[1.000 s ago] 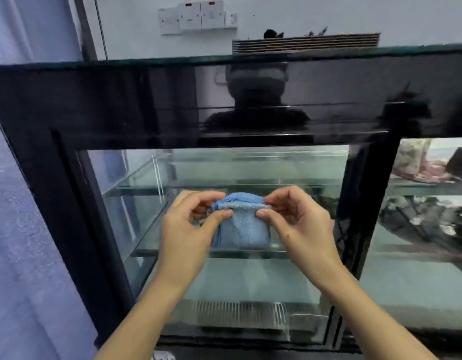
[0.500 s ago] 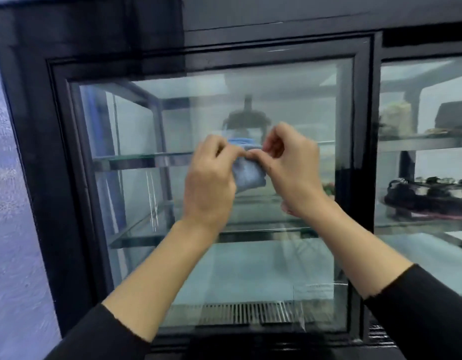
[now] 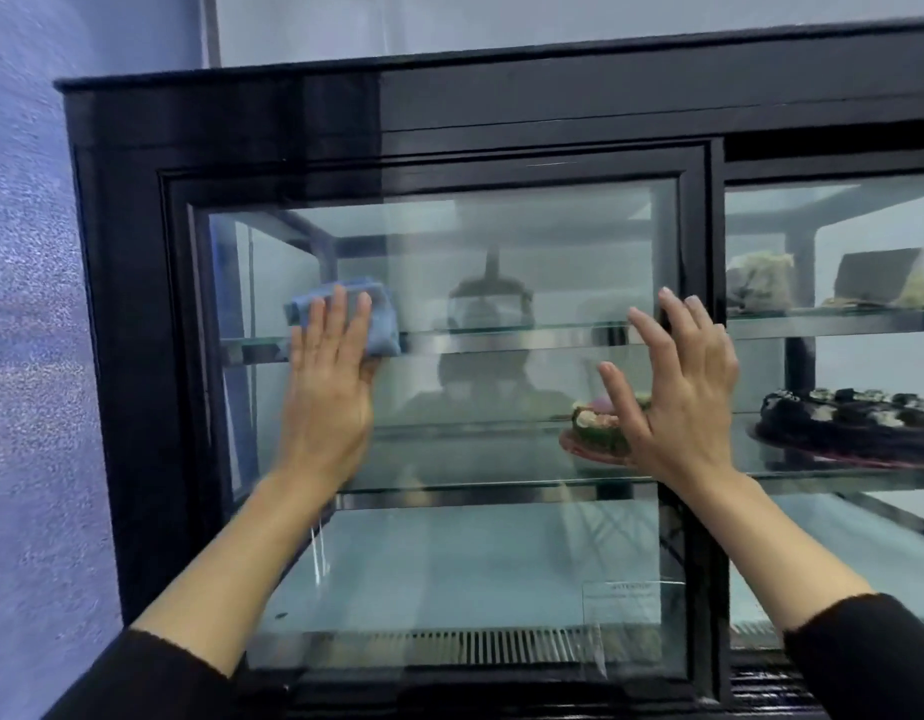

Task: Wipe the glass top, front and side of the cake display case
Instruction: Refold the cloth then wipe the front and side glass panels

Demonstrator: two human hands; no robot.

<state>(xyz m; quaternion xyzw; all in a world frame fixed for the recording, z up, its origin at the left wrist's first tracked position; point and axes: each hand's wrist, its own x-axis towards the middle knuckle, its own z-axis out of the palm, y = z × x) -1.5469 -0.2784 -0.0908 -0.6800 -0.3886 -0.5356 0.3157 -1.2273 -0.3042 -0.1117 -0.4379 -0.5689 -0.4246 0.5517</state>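
Note:
The black-framed cake display case (image 3: 226,116) fills the view, with its left front glass pane (image 3: 501,553) facing me. My left hand (image 3: 330,387) lies flat with its fingers spread, pressing a folded blue cloth (image 3: 382,317) against the upper left of that pane. My right hand (image 3: 673,392) is open with fingers apart, palm toward the glass near the pane's right frame post (image 3: 699,314); it holds nothing. Whether it touches the glass I cannot tell.
A purple wall (image 3: 29,356) stands close to the case's left side. Inside are glass shelves (image 3: 501,485), a small green cake (image 3: 595,428), a dark chocolate cake (image 3: 854,423) and other cakes on the upper right shelf. A vent grille (image 3: 501,646) runs along the bottom.
Both hands were pinching the cloth together in front of the glass. Now they are apart: the left has moved left and pressed the cloth onto the pane, the right has let go.

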